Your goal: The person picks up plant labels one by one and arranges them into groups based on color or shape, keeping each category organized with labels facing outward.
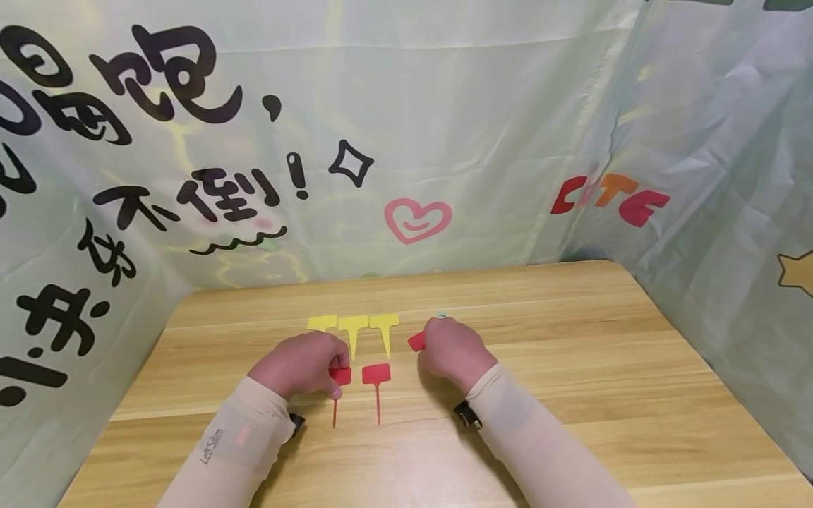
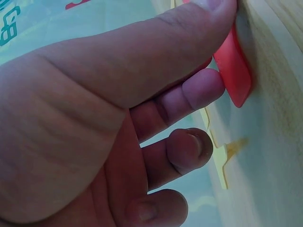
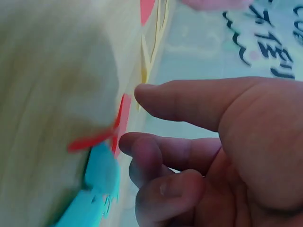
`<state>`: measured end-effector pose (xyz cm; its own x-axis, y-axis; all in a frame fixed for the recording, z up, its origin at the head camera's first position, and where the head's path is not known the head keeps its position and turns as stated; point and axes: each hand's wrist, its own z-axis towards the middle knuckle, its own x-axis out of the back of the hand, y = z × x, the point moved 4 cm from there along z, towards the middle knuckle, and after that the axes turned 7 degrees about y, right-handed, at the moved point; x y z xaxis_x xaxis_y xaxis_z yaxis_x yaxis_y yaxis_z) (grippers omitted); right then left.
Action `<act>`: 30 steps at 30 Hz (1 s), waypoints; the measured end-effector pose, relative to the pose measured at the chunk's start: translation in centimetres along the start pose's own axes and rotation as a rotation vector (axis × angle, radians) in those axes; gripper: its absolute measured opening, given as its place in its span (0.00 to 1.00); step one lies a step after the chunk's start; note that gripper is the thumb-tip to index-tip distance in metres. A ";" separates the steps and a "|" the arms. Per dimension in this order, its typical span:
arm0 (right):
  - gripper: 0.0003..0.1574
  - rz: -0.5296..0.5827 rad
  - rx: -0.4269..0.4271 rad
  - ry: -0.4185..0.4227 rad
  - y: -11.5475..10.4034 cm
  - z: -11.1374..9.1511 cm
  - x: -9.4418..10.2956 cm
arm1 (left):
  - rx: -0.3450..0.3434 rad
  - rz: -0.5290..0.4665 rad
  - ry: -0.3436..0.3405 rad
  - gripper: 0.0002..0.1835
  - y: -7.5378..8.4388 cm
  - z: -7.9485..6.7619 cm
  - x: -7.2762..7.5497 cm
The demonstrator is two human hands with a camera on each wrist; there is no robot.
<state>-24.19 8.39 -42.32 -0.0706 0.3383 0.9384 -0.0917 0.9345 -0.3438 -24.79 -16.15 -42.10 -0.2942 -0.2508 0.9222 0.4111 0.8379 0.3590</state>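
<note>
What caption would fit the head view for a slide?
Left hand pinches a red tag while right hand touches another red tag below three yellow tags.

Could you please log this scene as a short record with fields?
surface: wooden table
yellow tags: three in a row
red tags: one under the left hand, one lying free, one at the right hand
blue tags: beside the right hand
left hand: thumb presses a red tag on the table
right hand: fingers curled, at a red tag; grip unclear
</note>
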 end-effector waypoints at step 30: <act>0.08 0.025 -0.055 -0.078 -0.2 -0.1 -0.5 | -0.312 0.036 -0.030 0.17 3.0 0.4 -0.9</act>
<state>-24.05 8.03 -42.74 -0.1491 0.3542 0.9232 -0.0347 0.9312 -0.3629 -23.65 -13.18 -41.93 -0.2976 -0.2053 0.9324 0.6652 0.6559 0.3568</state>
